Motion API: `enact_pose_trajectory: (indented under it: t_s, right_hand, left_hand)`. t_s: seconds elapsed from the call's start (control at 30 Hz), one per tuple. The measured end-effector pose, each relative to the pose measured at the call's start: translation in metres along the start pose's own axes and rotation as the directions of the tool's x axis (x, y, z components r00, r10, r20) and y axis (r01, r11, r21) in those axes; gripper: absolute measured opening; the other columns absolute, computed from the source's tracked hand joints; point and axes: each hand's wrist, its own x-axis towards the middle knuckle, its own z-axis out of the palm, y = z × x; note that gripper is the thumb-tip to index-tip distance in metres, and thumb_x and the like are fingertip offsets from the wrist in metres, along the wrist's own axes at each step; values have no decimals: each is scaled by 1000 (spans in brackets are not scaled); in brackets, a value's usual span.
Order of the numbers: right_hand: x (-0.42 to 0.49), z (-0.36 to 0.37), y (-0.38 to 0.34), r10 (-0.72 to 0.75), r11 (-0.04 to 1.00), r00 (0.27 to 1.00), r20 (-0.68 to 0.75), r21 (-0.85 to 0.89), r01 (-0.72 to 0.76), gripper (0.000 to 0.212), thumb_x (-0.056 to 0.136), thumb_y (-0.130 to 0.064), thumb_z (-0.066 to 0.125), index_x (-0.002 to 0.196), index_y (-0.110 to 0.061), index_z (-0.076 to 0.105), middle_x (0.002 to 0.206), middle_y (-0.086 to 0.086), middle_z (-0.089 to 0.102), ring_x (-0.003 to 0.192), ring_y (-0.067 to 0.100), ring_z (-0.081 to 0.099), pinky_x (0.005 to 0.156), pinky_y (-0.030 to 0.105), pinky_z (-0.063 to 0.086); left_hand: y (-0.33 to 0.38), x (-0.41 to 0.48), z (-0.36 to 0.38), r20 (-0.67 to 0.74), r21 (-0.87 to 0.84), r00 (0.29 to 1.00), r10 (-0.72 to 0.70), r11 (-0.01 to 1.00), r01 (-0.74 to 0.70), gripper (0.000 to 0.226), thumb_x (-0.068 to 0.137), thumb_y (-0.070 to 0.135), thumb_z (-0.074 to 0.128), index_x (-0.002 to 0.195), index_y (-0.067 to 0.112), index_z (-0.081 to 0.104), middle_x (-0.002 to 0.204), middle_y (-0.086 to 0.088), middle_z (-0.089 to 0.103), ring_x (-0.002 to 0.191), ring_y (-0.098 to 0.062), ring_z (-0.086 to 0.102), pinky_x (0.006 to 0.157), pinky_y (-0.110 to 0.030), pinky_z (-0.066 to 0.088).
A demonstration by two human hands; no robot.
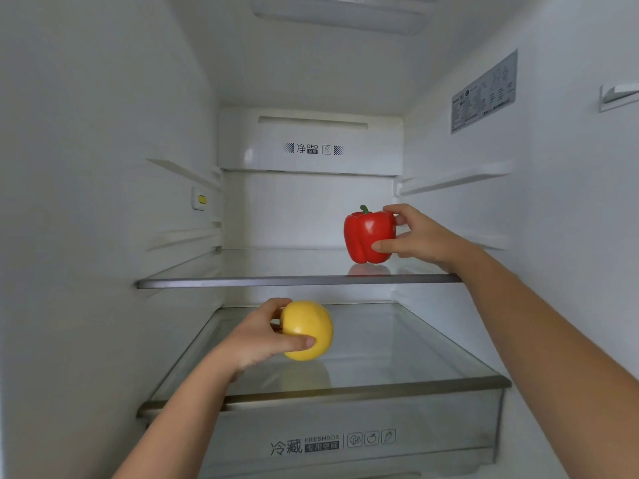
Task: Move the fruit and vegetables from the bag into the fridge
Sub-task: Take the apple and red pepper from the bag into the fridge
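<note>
Both of my arms reach into an open white fridge. A red bell pepper [368, 235] with a green stem stands upright on the right side of the upper glass shelf [242, 281], and my right hand [420, 238] grips it from the right. My left hand [257, 335] holds a round yellow fruit [307, 330] just above the lower glass shelf [397, 347]; its reflection shows on the glass below. The bag is out of view.
A clear crisper drawer [349, 440] marked FRESHBOX sits under the lower shelf. Shelf rails line both side walls, a white deodoriser box [311, 143] fills the back wall, and a label sticker [484, 95] is on the right wall.
</note>
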Motion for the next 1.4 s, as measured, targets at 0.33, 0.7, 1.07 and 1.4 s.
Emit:
enact_pose_trajectory:
  t_s: [0.33, 0.7, 1.07, 1.4]
  right_hand:
    - [13, -8, 19, 58, 995, 997, 48, 80, -61, 76, 78, -16, 71, 140, -25, 28, 122, -3, 38, 110, 20, 47, 83, 35, 46]
    - [15, -7, 22, 60, 995, 996, 60, 71, -64, 78, 80, -14, 70, 142, -25, 23, 119, 1, 40, 109, 19, 44, 80, 32, 43]
    - [14, -5, 20, 50, 998, 997, 66, 35, -52, 81, 80, -15, 70, 143, -25, 20, 121, 2, 38, 110, 18, 43, 81, 32, 41]
    - [14, -4, 19, 69, 998, 995, 78, -12, -68, 84, 78, -18, 72, 143, -21, 19, 130, 7, 41, 107, 18, 45, 85, 34, 42]
  left_hand:
    - [8, 1, 8, -38, 4, 999, 16, 1000, -15, 74, 37, 43, 76, 105, 36, 49, 115, 2, 52, 99, -14, 54, 76, -25, 50]
    - [11, 7, 12, -111, 219, 993, 51, 975, -26, 78, 43, 42, 75, 113, 29, 43, 107, 8, 51, 92, -11, 54, 70, -17, 44]
    - [11, 7, 17, 22, 112, 999, -26, 993, 23, 84, 56, 44, 70, 133, 38, 36, 128, 3, 45, 110, -16, 49, 85, -21, 38]
    - [12, 3, 17, 28, 76, 998, -50, 996, 47, 102, 58, 44, 72, 143, 39, 17, 133, 6, 39, 116, -14, 45, 93, -22, 34]
